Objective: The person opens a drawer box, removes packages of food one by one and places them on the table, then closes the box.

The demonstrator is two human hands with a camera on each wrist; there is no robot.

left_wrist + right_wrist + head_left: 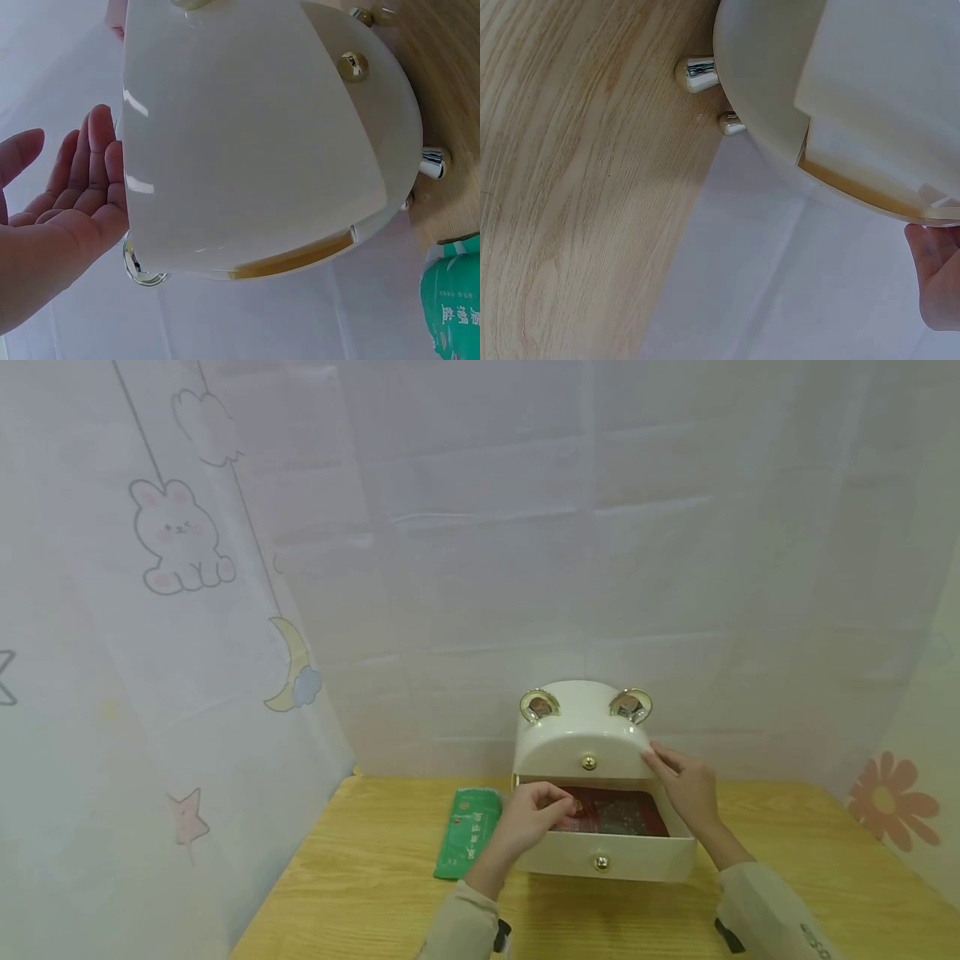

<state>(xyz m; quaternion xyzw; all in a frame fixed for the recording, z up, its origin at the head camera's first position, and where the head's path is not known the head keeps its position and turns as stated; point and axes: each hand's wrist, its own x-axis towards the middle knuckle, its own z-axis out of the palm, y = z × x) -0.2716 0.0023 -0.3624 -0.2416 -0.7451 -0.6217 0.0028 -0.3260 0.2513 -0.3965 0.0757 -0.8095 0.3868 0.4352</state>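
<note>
A white cabinet (581, 710) with gold-rimmed ears stands on the table, its lower drawer (645, 858) pulled out. Inside the drawer lies a dark red packet (626, 814). My left hand (528, 814) is over the drawer's left part, fingertips overlapping the packet in the head view. In the left wrist view this hand (79, 195) has loosely bent fingers, the thumb apart and nothing between them. My right hand (692, 789) rests its fingertips against the cabinet's upper right side; in the right wrist view its fingers (928, 247) are at the cabinet's edge, partly cut off.
A green packet (468, 835) with white lettering lies on the wooden table (360, 877), left of the cabinet. The upper drawer with a gold knob (589, 762) is closed. Short gold feet (435, 162) lift the cabinet. A pale printed cloth (480, 568) hangs behind.
</note>
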